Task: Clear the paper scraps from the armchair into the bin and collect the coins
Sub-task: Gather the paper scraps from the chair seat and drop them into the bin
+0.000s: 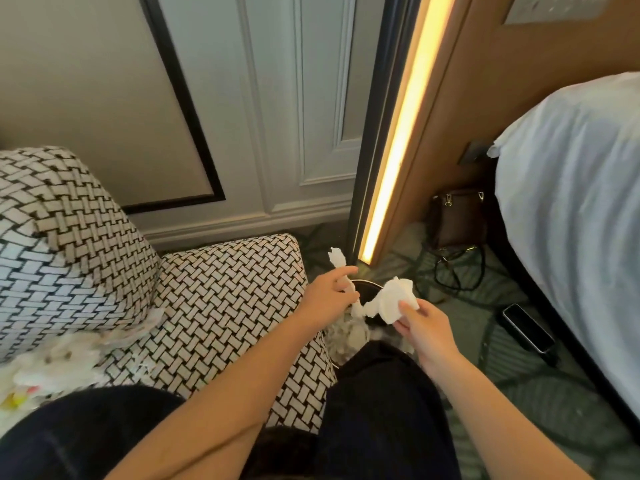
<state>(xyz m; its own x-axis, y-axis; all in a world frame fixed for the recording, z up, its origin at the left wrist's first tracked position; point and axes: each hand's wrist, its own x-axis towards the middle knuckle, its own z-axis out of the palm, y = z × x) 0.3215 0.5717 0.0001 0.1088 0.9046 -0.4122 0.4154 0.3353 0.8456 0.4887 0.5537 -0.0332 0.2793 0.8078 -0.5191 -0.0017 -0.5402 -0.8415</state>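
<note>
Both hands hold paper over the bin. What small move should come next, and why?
Probably open both hands: the left hand grips a twisted paper strip and the right hand pinches a crumpled tissue right above the bin, which holds scraps.

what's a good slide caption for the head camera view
Left hand and right hand hold torn white paper scraps over the dark round bin beside the black-and-white woven-pattern armchair.

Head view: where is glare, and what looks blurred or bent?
Head view: the light strip glares yellow-white; the scrap pile on the armchair, lower left, is blurred; the wall panel frame leans from wide-angle distortion; the paper strip in the left hand and tissue in the right hand are sharp.
</note>
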